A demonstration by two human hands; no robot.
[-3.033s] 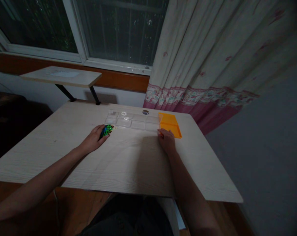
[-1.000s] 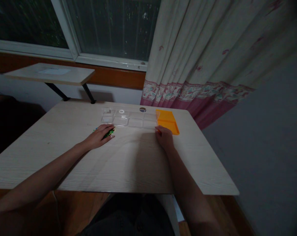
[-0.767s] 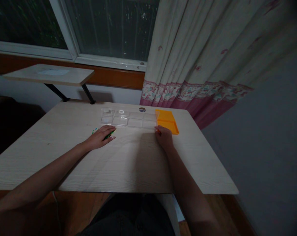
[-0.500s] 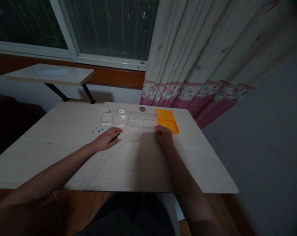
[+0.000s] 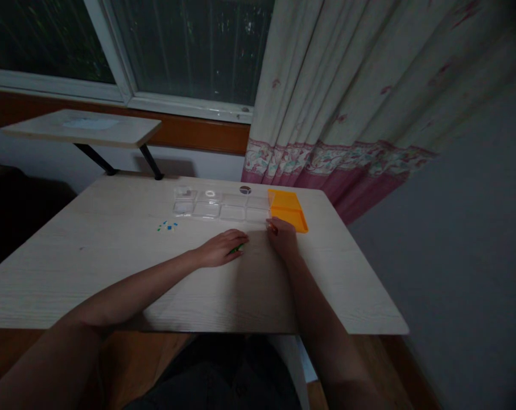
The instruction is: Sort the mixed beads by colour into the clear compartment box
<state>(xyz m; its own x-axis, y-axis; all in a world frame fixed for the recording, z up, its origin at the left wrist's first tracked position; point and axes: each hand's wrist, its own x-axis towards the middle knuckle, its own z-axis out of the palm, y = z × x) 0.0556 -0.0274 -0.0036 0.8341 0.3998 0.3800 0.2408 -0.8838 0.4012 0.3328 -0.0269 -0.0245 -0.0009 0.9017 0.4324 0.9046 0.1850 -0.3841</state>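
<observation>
On the pale bench (image 5: 347,290), the left hand (image 5: 221,249) cups green pieces (image 5: 237,248) at its right edge, loose bits (image 5: 169,228) farther left; the right hand (image 5: 284,236) curls, contents unclear.

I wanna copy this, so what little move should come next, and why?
Maybe lift the left hand a little, to uncover the green bits: just a sliver shows between its thumb and fingers, and the right hand is close by.

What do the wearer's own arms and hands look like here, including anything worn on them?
The left hand and right hand are ungloved. The left arm and right arm show no sleeves, watch or bracelet. The dim light leaves rings and small markings unclear.
</observation>
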